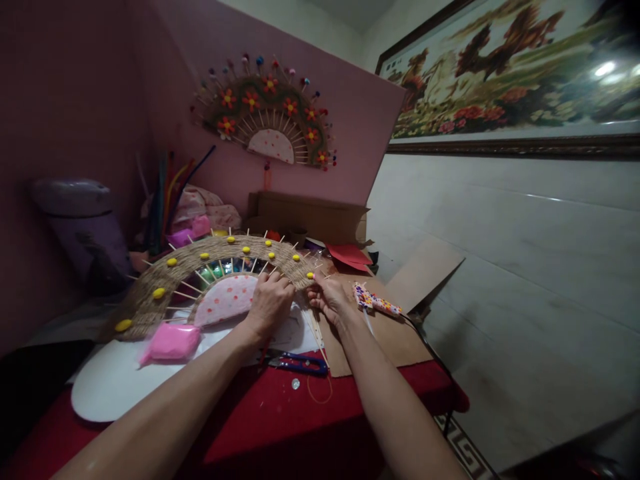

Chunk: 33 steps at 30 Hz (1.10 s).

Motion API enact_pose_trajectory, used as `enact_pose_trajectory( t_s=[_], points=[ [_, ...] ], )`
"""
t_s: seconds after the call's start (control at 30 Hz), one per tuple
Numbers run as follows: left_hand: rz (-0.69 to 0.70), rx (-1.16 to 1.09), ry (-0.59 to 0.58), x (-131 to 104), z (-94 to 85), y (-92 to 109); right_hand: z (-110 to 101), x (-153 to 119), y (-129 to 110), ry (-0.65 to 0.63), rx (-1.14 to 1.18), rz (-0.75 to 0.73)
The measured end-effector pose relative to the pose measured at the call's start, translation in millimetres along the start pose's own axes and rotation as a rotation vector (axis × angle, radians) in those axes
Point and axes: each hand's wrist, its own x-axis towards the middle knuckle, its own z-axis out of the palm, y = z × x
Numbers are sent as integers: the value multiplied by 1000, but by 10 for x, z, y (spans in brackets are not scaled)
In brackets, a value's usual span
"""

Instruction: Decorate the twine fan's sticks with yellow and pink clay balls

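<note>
A fan-shaped craft piece (195,261), its wide band wound in tan twine, is tilted up on the table. Yellow oval pieces (246,250) dot the band, and thin wooden sticks poke out of it. Its half-round centre (227,299) is pale cloth with red spots. My left hand (273,298) is closed at the right side of that centre, gripping the fan by its sticks. At the band's right end my right hand (326,298) pinches it, thumb against a yellow oval piece (310,275), the other fingers curled below.
A pink clay packet (174,341) lies on a white board (120,380). Blue-handled thread snips (300,363) rest on the red tablecloth (260,420). A patterned glue gun (377,300) lies on cardboard (405,340) at right. A finished-looking flowered fan (270,113) hangs behind.
</note>
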Motion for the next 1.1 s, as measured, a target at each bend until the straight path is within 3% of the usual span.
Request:
enact_pose_trajectory(
  t_s=[1.1],
  points=[
    [-20,-29,-60,8,-38,12,-1,-4,15,42,-55,-17]
  ],
)
